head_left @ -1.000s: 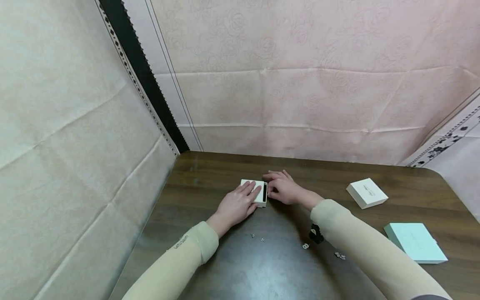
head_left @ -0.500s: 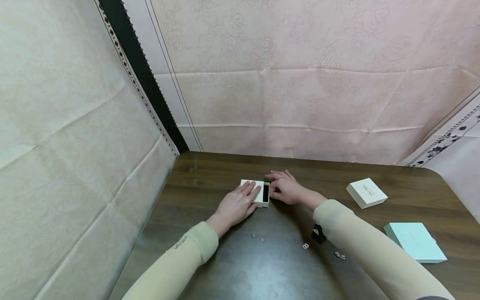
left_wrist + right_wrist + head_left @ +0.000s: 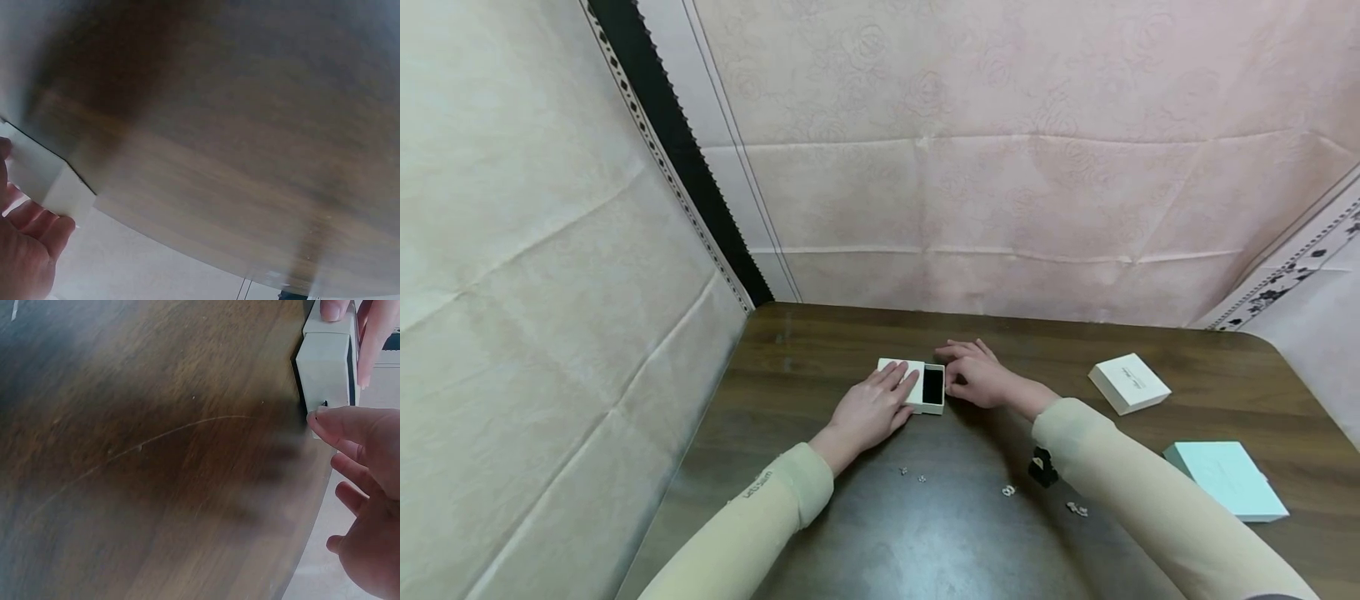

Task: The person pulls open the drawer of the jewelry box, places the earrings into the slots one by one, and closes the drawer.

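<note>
A small white drawer box (image 3: 913, 398) lies on the brown table, its drawer (image 3: 933, 386) slid partly out to the right and showing a black inside. My left hand (image 3: 867, 412) holds the outer sleeve, fingers across its top and thumb against the near side. At the drawer's right end, my right hand (image 3: 981, 379) has thumb and forefinger pinched together at a small dark pull tab (image 3: 324, 404), mostly hidden by the fingertips. The other right fingers are spread away. In the left wrist view, fingertips (image 3: 59, 231) lie over the box's edge.
To the right stand a white lidded box (image 3: 1130, 383) and a flat mint-green box (image 3: 1227, 481). Several tiny silvery pieces lie nearer the front, among them a shiny one (image 3: 1008, 491) and a cluster (image 3: 1077, 509). Pale cloth (image 3: 1000, 208) hangs behind the table.
My right hand has moved slightly right, drawing the drawer further out, so more black inside shows. My left hand keeps its place on the sleeve. The head view has shifted a little.
</note>
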Demonstrator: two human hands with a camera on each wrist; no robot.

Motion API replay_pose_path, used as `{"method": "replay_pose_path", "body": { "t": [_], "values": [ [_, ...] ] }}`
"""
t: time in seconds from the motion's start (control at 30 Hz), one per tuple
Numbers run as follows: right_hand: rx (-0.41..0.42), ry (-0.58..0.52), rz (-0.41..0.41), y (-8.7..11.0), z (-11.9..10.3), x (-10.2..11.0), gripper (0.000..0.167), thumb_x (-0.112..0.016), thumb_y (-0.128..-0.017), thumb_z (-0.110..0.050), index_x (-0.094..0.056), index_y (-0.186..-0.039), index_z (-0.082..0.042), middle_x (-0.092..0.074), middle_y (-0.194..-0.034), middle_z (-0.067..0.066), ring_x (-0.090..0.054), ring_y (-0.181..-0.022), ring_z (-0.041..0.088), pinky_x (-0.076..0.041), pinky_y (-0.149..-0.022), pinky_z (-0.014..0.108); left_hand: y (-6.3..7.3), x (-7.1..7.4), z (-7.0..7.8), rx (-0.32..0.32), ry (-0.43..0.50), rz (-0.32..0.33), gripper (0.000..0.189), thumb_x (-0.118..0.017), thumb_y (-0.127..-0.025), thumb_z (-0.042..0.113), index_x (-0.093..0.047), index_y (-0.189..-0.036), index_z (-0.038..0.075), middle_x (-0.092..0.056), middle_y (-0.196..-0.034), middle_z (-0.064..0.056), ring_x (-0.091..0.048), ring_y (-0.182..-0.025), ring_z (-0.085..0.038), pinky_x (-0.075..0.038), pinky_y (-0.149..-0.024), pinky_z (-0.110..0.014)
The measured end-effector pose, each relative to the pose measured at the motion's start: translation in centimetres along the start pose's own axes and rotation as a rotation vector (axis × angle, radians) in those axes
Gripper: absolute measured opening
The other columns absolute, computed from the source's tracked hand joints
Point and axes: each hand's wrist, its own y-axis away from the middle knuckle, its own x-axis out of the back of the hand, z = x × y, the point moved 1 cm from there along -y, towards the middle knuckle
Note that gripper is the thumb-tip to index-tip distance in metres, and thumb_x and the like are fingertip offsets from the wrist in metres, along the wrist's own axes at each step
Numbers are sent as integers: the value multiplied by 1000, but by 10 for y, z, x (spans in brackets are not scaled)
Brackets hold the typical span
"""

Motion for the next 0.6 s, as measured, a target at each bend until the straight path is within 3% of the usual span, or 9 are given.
{"method": "replay_pose_path", "body": {
  "t": [0.6],
  "values": [
    [-10, 21, 10, 4, 2, 2, 27, -74, -99, -8, -67, -76, -20, -54, -156, 23, -37, -154, 47, -18, -121, 79, -1, -1, 0, -8, 13, 26, 60, -65, -107, 41, -55, -158, 11, -57, -157, -15, -56, -145, -29, -47, -117, -38]
  ]
}}
